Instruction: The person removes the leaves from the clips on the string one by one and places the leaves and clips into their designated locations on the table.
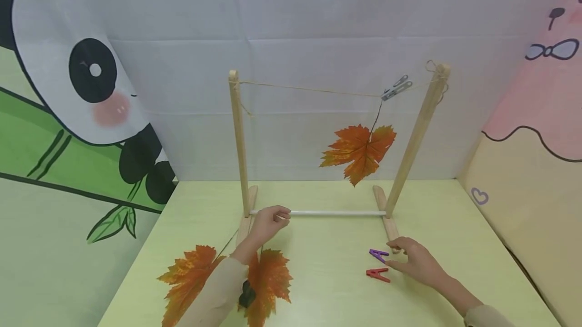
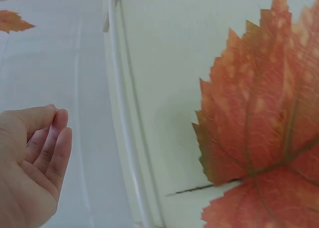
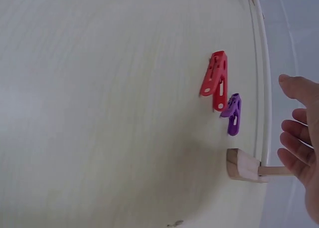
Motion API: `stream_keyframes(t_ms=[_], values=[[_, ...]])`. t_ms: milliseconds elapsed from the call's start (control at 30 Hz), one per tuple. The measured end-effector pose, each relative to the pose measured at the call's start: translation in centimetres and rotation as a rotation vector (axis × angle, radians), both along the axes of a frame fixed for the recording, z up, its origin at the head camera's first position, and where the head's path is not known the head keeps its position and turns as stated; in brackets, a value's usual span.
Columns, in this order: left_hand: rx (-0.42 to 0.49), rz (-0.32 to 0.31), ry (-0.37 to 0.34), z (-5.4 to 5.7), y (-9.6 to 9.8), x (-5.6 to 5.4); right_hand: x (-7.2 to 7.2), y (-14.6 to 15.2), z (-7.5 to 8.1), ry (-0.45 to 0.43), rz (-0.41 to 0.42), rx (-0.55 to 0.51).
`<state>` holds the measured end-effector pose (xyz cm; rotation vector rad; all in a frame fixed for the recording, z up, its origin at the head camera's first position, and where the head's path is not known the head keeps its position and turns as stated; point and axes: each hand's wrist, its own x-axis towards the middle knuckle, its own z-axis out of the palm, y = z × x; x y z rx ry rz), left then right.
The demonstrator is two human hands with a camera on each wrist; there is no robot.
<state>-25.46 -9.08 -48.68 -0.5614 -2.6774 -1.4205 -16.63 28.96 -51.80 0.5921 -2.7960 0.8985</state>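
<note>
Hovering just right of the purple clip [image 1: 379, 255]: right hand [image 1: 416, 261], thumb and fingers parted, nothing visible in grasp. Right wrist view puts the clip below it, lying on the desk [image 1: 332, 286]. Red clip [image 1: 378, 275] just beside, nearer the person. Wooden stand [image 1: 239, 145] sits toward the far edge; its right foot ends just beyond the purple clip. Left hand [image 1: 269, 223] is above the left end of the white rod [image 1: 338, 213], fingers loosely bent, thumb meeting fingertip, nothing visible held. Left leaf [image 1: 191, 279] and right leaf [image 1: 275, 276] lie toward the left edge, partly behind the sleeve [image 1: 215, 291]. Hanging leaf [image 1: 364, 151] is on the string [image 1: 313, 89] via grey clip [image 1: 396, 88]. Room: wide bare strip from right hand to right edge; another between right leaf and the clips.
</note>
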Motion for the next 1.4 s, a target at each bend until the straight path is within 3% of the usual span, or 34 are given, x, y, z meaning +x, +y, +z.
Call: stream_keyframes(t_ms=[200, 400, 533, 700, 1167, 1400], values=[[-0.014, -0.053, 0.017, 1.6, 1.5, -0.1, -0.9, -0.4, 2.5, 0.068, 0.025, 0.063], [-0.058, -0.070, 0.045, 3.8, 3.1, -0.2, -2.3, -0.7, 5.8, 0.200, 0.059, 0.124], [-0.071, -0.090, 0.055, 4.6, 3.9, -0.3, -3.0, -0.8, 8.1, 0.223, 0.081, 0.148], [-0.052, -0.106, 0.073, 5.5, 4.9, -0.6, -3.8, -0.9, 10.5, 0.256, 0.109, 0.177], [-0.015, -0.151, 0.137, 8.7, 7.1, -1.1, -5.9, -1.3, 17.3, 0.451, 0.139, 0.217], [0.009, -0.165, 0.172, 10.8, 8.4, -1.1, -6.6, -0.9, 19.7, 0.568, 0.169, 0.196]])
